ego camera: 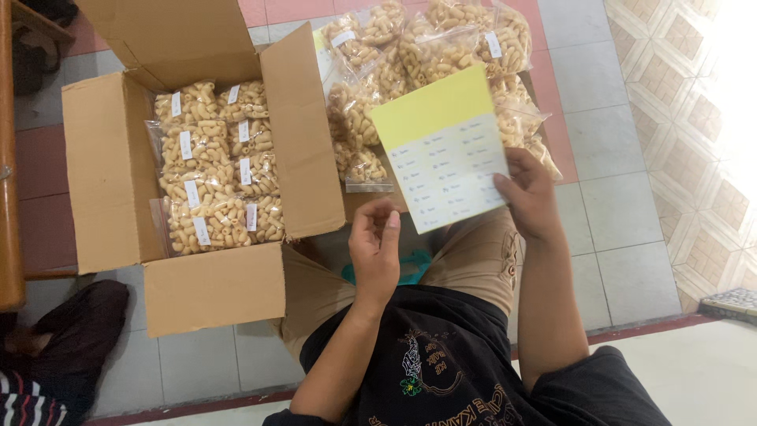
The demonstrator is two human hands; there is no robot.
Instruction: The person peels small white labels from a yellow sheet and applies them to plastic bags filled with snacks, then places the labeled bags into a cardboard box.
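The floor point(607, 205) is made of pale square tiles, with some pink ones at the top. At three o'clock the tiles have a diamond pattern, and bright light falls on them. A brown wooden edge point(8, 158) runs down the nine o'clock side.

One open cardboard box point(110, 173) sits at ten o'clock. Inside it are about ten clear bags of snacks point(213, 166), each with a small white label. One loose pile of bags point(418, 63) lies on the floor at twelve o'clock; I cannot count them.

One yellow sticker sheet point(445, 150) is up in the middle. The right hand point(530, 193) pinches its lower right edge between thumb and fingers. The left hand point(377, 244), at six o'clock, has its fingertips pressed together just below the sheet; whether a sticker is between them is too small to tell.

Another person's dark sleeve point(71, 339) shows at eight o'clock.
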